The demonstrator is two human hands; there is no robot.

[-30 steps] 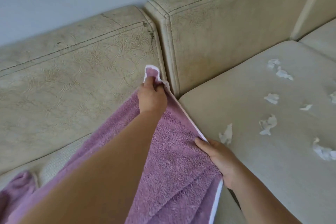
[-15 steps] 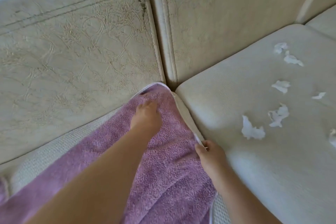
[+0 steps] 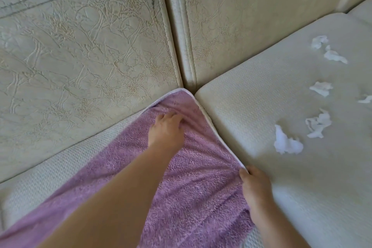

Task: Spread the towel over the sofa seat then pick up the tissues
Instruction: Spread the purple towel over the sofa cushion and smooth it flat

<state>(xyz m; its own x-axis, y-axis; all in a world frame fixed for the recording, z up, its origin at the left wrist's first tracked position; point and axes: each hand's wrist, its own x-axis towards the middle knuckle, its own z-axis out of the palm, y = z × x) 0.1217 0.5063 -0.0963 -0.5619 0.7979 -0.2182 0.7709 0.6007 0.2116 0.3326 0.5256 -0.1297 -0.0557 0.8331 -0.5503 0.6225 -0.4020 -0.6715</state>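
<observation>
Head view, towel-spreading step. I read the first half of the task as in hand and nearly done at this end. The purple towel (image 3: 201, 177) lies over the sofa seat (image 3: 60, 167), its white-edged corner just beyond the fingertips of the left hand (image 3: 167, 130), where the seat meets the backrest (image 3: 80, 56). The left fingers (image 3: 170, 117) lie nearly straight and a little spread, flat on the pile and pressing it down. They curl round nothing, and small folds gather just ahead of them. The right hand (image 3: 256, 185) is closed on the towel's side edge: thumb and curled fingers pinch the white hem, which runs from that pinch away to the corner. Folds fan between the two hands, so I judge that the next move calls for a light outward pull at the pinch and a smoothing sweep under the left palm, then release. The tissues (image 3: 286, 144), several crumpled white scraps, lie on the neighbouring cushion (image 3: 251, 106) to the right of the right fingers, untouched. The nearest sits just beyond the knuckles, the rest well apart.
</observation>
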